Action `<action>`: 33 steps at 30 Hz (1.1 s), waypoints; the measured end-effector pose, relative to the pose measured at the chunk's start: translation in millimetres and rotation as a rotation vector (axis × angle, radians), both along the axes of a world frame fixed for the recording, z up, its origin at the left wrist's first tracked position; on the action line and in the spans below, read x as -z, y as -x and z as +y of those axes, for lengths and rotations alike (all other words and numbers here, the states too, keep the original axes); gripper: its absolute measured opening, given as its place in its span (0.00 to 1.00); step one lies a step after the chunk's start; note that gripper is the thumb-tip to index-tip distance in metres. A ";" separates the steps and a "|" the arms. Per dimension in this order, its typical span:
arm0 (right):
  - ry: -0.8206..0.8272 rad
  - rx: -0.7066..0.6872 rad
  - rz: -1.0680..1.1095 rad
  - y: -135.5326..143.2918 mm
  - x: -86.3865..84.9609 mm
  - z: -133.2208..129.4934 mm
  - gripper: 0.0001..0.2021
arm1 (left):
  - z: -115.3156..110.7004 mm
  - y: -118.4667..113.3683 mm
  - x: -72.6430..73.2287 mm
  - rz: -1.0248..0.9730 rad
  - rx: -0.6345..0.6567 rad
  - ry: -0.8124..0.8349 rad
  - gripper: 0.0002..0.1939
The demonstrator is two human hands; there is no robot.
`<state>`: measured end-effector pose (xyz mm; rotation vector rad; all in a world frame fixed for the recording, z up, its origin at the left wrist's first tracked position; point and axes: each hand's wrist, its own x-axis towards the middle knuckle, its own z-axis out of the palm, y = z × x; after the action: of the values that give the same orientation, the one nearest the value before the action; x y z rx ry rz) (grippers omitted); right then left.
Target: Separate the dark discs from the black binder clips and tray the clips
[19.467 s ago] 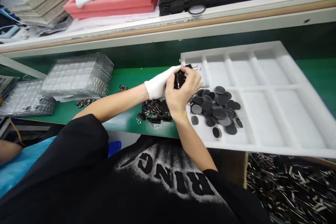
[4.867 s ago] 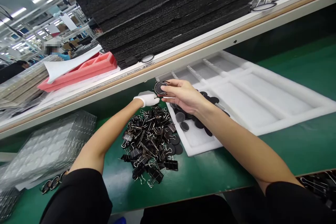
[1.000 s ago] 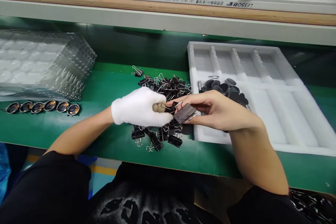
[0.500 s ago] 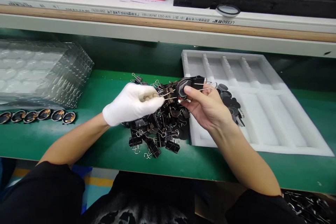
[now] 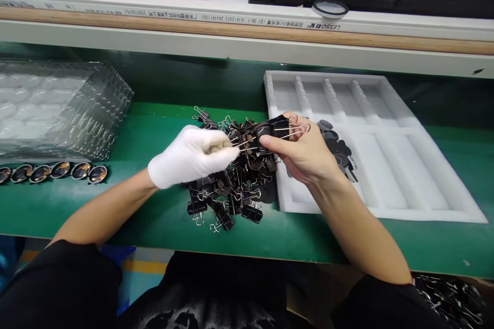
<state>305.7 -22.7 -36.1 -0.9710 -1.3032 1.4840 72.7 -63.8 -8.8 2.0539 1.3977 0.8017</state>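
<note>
My left hand, in a white glove, pinches the wire handles of a binder clip. Bare fingers of my right hand close around a dark round piece, thumb on top. A second black binder clip is at that piece's right side, its wire handles pointing toward my right fingers. Where the left clip's jaws meet the piece is hard to make out. Below both hands lies a heap of black binder clips on the green table.
A white foam tray with long compartments lies at right, dark round pieces on its left part. Stacked clear plastic trays stand at left behind a row of round rimmed parts. A shelf crosses the back, bearing a lens-like disc.
My right hand has shifted slightly left with the round piece, which has tilted so its face shows less. The left hand keeps its pinch on the clip handles.
</note>
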 end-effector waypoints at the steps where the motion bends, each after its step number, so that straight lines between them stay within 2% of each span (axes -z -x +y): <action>1: -0.002 -0.009 -0.005 -0.2 1.3 0.4 0.29 | 0.0 0.0 0.0 0.006 0.003 -0.014 0.18; 6: -0.057 -0.055 0.011 -2.8 3.1 2.0 0.29 | 0.8 3.9 -4.3 0.002 0.026 -0.042 0.12; 8: -0.174 -0.047 0.007 -5.1 0.8 2.9 0.26 | 1.9 6.0 -5.1 -0.093 0.053 0.093 0.16; 11: -0.433 -0.054 -0.061 -9.8 -1.7 4.9 0.20 | 3.7 6.0 -3.9 -0.380 0.137 0.500 0.30; 13: -0.615 -0.118 -0.095 -12.7 -1.0 6.1 0.17 | 4.1 3.8 -3.8 -0.499 0.158 0.705 0.36; 15: -0.759 -0.154 -0.100 -15.0 0.6 6.5 0.13 | 3.5 1.8 -5.7 -0.509 0.138 0.762 0.34; 17: -0.819 -0.126 -0.111 -18.1 0.4 6.9 0.08 | 2.4 1.9 -9.2 -0.504 0.134 0.713 0.30; 18: -0.809 -0.107 -0.128 -20.6 -1.2 7.5 0.10 | 1.9 2.9 -11.0 -0.498 0.143 0.673 0.29; 20: -0.707 -0.134 -0.198 -27.8 -7.9 10.3 0.27 | 1.6 6.4 -13.8 -0.455 0.168 0.587 0.28; 23: -0.470 -0.365 -0.339 -41.0 -22.0 15.6 0.56 | 3.4 11.8 -14.7 -0.341 0.172 0.474 0.24; 25: -0.367 -0.496 -0.363 -44.8 -28.9 15.4 0.63 | 5.3 13.0 -13.1 -0.281 0.153 0.425 0.22; 27: -0.300 -0.485 -0.372 -40.6 -31.7 9.4 0.55 | 6.9 11.6 -10.6 -0.229 0.131 0.385 0.22; 29: -0.248 -0.382 -0.411 -30.5 -32.2 0.6 0.37 | 7.3 8.8 -8.6 -0.170 0.108 0.345 0.22; 31: -0.247 -0.326 -0.465 -21.8 -32.7 -3.4 0.22 | 6.7 6.9 -8.2 -0.097 0.096 0.311 0.22; 33: -0.293 -0.354 -0.513 -22.8 -33.4 6.5 0.14 | 6.0 8.4 -9.9 -0.012 0.086 0.263 0.25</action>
<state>328.5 -16.2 -2.7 -0.9946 -2.0880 1.2815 64.3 -57.8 1.0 1.8884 1.3220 0.5601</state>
